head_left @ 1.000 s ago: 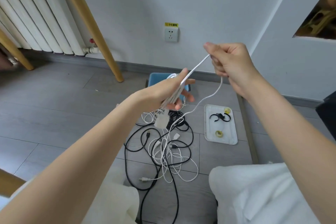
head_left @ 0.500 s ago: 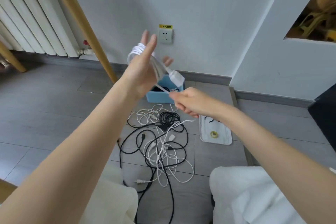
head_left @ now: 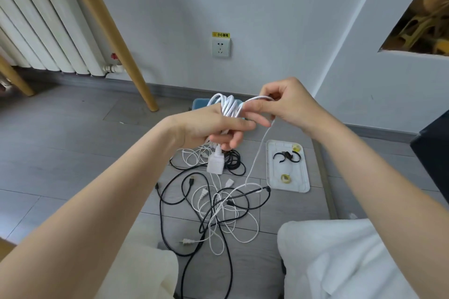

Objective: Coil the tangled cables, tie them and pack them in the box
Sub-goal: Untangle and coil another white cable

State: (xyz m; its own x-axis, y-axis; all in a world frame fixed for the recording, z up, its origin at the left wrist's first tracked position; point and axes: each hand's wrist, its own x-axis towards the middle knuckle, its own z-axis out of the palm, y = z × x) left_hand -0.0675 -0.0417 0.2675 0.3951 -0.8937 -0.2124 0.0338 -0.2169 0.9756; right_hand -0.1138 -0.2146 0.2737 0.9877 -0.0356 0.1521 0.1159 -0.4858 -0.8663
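Several turns of a white cable [head_left: 227,105] are wound around my left hand [head_left: 213,126], whose fingers curl on the coil. A white plug block [head_left: 215,164] hangs below that hand. My right hand [head_left: 289,104] pinches the loose run of the same cable just right of the coil; the free strand drops from it to the floor. A tangle of black and white cables [head_left: 218,204] lies on the grey floor between my knees. The blue box [head_left: 200,103] sits behind my hands, mostly hidden.
A white tray [head_left: 303,177] with black ties [head_left: 286,156] and yellow tape rolls lies right of the tangle. A wooden chair leg [head_left: 116,39] and a radiator [head_left: 36,22] stand at the left. A wall socket [head_left: 220,47] is ahead. My knees in white fill the bottom.
My left hand came down from near the socket to in front of the box. My right hand rose from beside the tangle and laid the strand across the coil.
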